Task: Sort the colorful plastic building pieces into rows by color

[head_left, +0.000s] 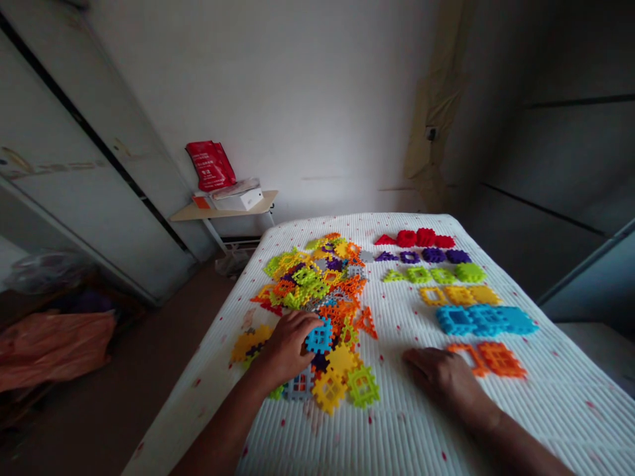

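A heap of flat plastic interlocking tiles in yellow, green, orange, purple and grey lies on a white ribbed mattress. My left hand rests on the heap's near part, fingers curled on a blue tile. My right hand lies palm down on the mattress, fingers flat, just left of an orange row. Sorted rows sit to the right: red, purple, green, yellow, blue.
A small shelf with a white box and a red packet stands against the far wall. A white cabinet lines the left side. An orange bag lies on the floor at left. The mattress edge runs along the left.
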Demonstrator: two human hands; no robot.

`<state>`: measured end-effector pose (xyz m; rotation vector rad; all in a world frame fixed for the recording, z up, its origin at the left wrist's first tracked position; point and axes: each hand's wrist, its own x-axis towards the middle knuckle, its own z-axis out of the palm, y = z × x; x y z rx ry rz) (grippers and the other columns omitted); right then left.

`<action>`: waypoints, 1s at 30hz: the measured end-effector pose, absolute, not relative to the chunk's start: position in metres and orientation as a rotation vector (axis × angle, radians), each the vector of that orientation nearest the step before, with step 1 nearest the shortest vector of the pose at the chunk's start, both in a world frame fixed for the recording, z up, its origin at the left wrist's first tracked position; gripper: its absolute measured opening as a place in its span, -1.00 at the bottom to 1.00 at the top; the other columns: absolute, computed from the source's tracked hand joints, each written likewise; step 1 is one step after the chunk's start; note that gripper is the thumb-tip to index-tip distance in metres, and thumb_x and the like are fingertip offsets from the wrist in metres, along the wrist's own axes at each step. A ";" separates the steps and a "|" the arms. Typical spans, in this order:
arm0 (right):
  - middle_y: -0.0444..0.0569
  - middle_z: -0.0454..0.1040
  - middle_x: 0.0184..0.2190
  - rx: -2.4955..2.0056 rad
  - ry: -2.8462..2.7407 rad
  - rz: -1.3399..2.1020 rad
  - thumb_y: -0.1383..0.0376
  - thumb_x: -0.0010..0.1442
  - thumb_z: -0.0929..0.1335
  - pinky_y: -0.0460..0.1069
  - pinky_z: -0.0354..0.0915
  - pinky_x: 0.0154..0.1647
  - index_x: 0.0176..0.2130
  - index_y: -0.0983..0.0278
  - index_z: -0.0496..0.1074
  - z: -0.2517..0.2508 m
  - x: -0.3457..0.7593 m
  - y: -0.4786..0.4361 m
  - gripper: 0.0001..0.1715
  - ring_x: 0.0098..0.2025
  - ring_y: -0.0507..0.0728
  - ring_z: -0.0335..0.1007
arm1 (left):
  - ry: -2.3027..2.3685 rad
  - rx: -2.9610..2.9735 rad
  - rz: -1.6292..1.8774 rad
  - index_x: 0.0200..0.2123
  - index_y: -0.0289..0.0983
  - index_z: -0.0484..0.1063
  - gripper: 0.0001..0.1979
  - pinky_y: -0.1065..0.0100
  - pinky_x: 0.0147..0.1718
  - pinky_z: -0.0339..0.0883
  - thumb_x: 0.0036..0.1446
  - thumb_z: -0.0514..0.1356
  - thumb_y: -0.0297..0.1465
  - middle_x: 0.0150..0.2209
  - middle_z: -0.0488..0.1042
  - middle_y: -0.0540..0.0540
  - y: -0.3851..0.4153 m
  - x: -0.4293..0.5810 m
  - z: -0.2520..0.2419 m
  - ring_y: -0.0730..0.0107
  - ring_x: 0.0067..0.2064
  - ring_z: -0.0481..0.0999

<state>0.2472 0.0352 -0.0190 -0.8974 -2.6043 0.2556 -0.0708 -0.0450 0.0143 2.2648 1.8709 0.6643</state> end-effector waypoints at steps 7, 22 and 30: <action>-0.09 0.42 -0.55 -0.909 -2.675 0.241 0.43 0.20 0.15 -0.11 0.12 -0.48 -0.46 0.28 0.37 -0.018 0.246 0.036 -0.69 -0.50 0.01 0.33 | 1.945 2.239 0.719 -0.08 -0.13 0.37 -0.46 0.22 -0.04 0.30 -0.21 0.12 -0.61 -0.11 0.47 -0.06 -0.042 -0.075 0.010 0.22 -0.04 0.41; 0.10 0.42 -0.08 -0.804 -2.336 0.565 0.22 0.22 0.24 -0.01 0.33 -0.19 0.06 0.28 0.27 -0.007 0.241 0.030 -0.58 -0.16 0.12 0.40 | 1.608 2.418 0.893 0.09 -0.03 0.21 -0.29 0.13 -0.03 0.35 -0.17 0.04 -0.66 -0.05 0.47 -0.06 -0.014 0.028 -0.009 0.17 -0.01 0.44; -0.03 0.48 -0.33 -0.833 -2.100 0.925 0.39 0.13 0.26 -0.08 0.33 -0.32 -0.09 0.32 0.37 -0.015 0.241 0.033 -0.69 -0.35 0.04 0.41 | 1.612 2.309 0.926 0.15 -0.07 0.14 -0.24 0.10 0.03 0.30 -0.15 0.02 -0.70 0.01 0.41 -0.11 -0.009 0.044 -0.023 0.17 0.05 0.38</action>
